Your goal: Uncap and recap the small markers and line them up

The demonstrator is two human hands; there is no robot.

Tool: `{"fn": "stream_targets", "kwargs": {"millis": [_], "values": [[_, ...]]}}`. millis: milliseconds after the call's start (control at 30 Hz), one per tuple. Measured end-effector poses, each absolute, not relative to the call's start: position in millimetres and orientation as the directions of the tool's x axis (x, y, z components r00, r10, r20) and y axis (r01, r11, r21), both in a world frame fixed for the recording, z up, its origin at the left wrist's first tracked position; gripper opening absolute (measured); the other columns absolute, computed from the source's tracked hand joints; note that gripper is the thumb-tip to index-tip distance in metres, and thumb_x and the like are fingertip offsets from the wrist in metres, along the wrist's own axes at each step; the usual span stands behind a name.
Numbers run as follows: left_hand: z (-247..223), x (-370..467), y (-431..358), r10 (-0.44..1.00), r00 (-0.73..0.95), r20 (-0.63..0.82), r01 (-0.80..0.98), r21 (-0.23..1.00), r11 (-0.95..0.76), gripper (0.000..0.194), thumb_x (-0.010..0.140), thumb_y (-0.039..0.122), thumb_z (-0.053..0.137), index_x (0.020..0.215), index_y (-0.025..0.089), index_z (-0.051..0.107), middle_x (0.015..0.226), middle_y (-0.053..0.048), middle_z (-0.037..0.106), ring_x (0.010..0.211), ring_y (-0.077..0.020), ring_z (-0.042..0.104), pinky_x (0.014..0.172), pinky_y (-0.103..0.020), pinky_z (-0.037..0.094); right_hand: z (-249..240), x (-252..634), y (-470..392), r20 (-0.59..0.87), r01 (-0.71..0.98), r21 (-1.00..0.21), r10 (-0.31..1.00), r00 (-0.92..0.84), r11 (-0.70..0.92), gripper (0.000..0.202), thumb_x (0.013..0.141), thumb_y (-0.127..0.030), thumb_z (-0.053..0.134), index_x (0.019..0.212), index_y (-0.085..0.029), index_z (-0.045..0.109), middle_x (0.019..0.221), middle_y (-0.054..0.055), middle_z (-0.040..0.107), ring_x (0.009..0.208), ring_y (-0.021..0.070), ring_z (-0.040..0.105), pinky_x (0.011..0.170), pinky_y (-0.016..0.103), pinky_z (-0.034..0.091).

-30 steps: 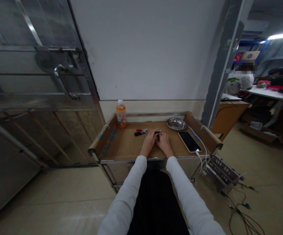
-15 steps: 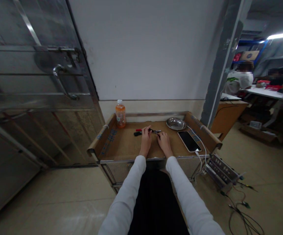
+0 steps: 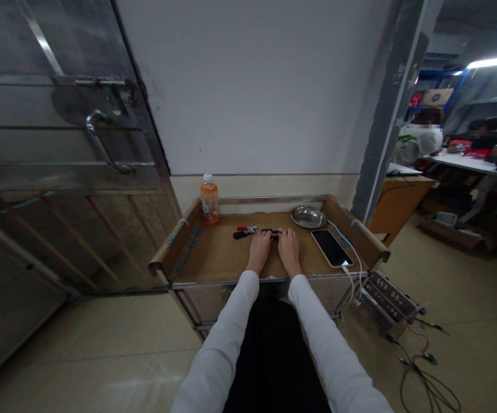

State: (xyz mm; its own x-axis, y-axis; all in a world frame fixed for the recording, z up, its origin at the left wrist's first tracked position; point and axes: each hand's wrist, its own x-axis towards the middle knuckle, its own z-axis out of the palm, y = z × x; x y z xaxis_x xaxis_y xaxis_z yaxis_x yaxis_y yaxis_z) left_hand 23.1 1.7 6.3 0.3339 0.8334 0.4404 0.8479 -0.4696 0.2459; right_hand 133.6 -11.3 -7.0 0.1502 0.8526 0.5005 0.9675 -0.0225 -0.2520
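Both hands are close together over the cardboard-lined cart top (image 3: 214, 258). My left hand (image 3: 260, 250) and my right hand (image 3: 288, 250) have their fingers closed at a small dark object (image 3: 275, 237) between them, too small to name. Left of my left hand lie a red-and-silver item (image 3: 245, 228) and a black item (image 3: 242, 234). Beyond the fingers, a thin dark and silver piece (image 3: 271, 230) lies crosswise.
An orange drink bottle (image 3: 209, 199) stands at the back left. A metal bowl (image 3: 307, 216) sits at the back right, near a phone (image 3: 332, 248) with a white cable. Raised sides border the cart. People sit at a table (image 3: 472, 162) farther right.
My left hand has lowered, its fingers now curled down, and both hands are nearer each other. The red-and-silver item is more exposed. The view has shifted slightly.
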Motion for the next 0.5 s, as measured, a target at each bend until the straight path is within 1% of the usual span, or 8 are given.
{"fn": "stream_targets", "kwargs": {"millis": [100,200,300,400,500], "values": [[4.8,24.1,7.8,0.839,0.294,0.457,0.886,0.199,-0.419,0.021,0.09,0.011,0.041,0.102,0.015,0.057,0.103,-0.011,0.063,0.101,-0.0212,0.057,0.089,-0.034,0.044,-9.9,133.7,-8.9,0.489,0.969,-0.237,0.87,0.062,0.064,0.033,0.092,-0.012,0.03,0.108,-0.013,0.058,0.107,0.015,0.059,0.1,0.0232,0.051,0.089,0.036,0.039],[3.5,24.9,12.3,0.842,0.275,0.464,0.898,0.189,-0.397,0.022,0.09,0.011,0.04,0.104,0.014,0.057,0.107,-0.012,0.061,0.103,-0.0212,0.055,0.092,-0.034,0.043,-13.2,134.5,-7.0,0.471,0.961,-0.238,0.882,-0.011,0.139,0.033,0.092,-0.013,0.032,0.11,-0.014,0.059,0.11,0.013,0.059,0.103,0.0218,0.05,0.091,0.034,0.04],[3.7,25.0,12.9,0.828,0.277,0.488,0.877,0.222,-0.425,0.025,0.088,0.008,0.04,0.106,0.013,0.056,0.109,-0.013,0.059,0.104,-0.0212,0.055,0.094,-0.035,0.042,-15.5,136.0,-5.6,0.472,0.948,-0.258,0.881,-0.045,0.187,0.033,0.09,-0.011,0.034,0.113,-0.015,0.058,0.114,0.012,0.059,0.107,0.0206,0.049,0.093,0.033,0.039],[4.5,24.9,11.1,0.816,0.317,0.484,0.835,0.266,-0.482,0.025,0.086,0.005,0.04,0.103,0.013,0.056,0.104,-0.012,0.06,0.103,-0.0216,0.055,0.094,-0.036,0.043,-15.9,137.3,-5.0,0.477,0.936,-0.283,0.878,-0.051,0.208,0.038,0.087,-0.007,0.037,0.118,-0.015,0.055,0.113,0.011,0.06,0.107,0.0197,0.049,0.093,0.032,0.039],[4.0,24.5,10.1,0.813,0.348,0.467,0.793,0.316,-0.521,0.025,0.085,0.004,0.039,0.102,0.015,0.055,0.103,-0.011,0.06,0.103,-0.0208,0.055,0.094,-0.037,0.044,-15.2,138.1,-5.5,0.478,0.931,-0.295,0.877,-0.051,0.215,0.039,0.085,-0.005,0.036,0.117,-0.014,0.056,0.112,0.012,0.06,0.104,0.02,0.05,0.093,0.033,0.038]]}}
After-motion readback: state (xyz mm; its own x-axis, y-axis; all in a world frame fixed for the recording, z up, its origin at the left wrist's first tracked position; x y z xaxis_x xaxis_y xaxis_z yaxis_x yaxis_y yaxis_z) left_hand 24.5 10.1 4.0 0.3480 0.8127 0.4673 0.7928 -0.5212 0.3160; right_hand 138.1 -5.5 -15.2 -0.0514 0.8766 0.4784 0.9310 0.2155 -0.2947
